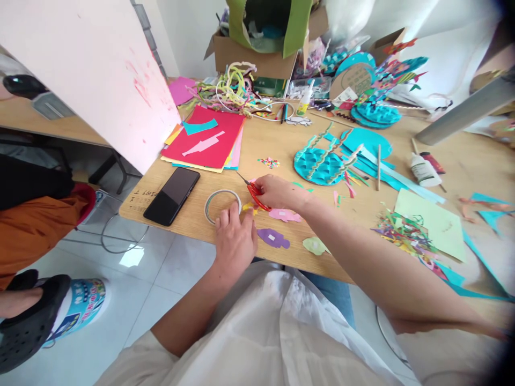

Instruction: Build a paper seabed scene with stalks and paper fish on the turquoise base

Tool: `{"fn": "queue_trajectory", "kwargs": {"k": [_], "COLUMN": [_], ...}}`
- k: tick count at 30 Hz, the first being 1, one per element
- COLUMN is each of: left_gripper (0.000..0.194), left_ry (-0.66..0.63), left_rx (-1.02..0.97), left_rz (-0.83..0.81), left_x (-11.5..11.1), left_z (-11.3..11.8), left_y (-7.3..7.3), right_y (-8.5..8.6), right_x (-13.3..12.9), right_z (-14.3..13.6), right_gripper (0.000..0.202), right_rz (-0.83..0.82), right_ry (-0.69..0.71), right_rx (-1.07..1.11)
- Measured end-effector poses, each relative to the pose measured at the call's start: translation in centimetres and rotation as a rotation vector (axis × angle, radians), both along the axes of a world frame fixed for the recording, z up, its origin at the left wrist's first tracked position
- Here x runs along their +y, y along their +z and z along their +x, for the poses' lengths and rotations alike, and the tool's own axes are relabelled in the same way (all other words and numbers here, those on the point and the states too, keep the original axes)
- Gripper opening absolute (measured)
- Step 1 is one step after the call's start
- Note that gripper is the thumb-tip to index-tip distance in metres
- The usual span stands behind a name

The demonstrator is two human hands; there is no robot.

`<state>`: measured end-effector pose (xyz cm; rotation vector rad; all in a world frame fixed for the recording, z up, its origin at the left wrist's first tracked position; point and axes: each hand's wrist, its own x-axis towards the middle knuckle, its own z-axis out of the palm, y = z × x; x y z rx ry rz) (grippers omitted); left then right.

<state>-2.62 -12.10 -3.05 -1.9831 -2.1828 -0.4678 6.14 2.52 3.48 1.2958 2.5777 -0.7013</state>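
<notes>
My right hand (277,192) is closed on the handles of red scissors (255,188), whose tips point up and left just above the table. My left hand (236,236) rests at the table's front edge, its fingertips by the lower right side of a roll of tape (207,208). Whether those fingers pinch anything is hidden. A yellow paper piece (248,208) lies partly under the fingers. Beside the hands are a pink paper fish (285,215), a purple paper fish (273,238) and a light green one (315,246).
A black phone (172,196) lies left of the tape, below stacked coloured paper (205,140). Behind are a blue disc with twisted stems (318,165) and a glue bottle (306,101). Paper scraps (404,233) lie right. Another person's leg (36,236) is at left.
</notes>
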Motion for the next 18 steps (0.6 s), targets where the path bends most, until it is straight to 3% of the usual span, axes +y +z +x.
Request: {"fn": "queue_trajectory", "kwargs": {"k": [18], "left_gripper": [0.033], "left_ry": [0.004], "left_rx": [0.014], "left_rz": [0.008], "left_x": [0.0], "left_z": [-0.1], "left_y": [-0.2], "right_y": [0.4], "right_x": [-1.0], "right_z": [0.2], "right_gripper": [0.020], "right_rz": [0.137], "right_ry": [-0.012], "right_rx": [0.016]}}
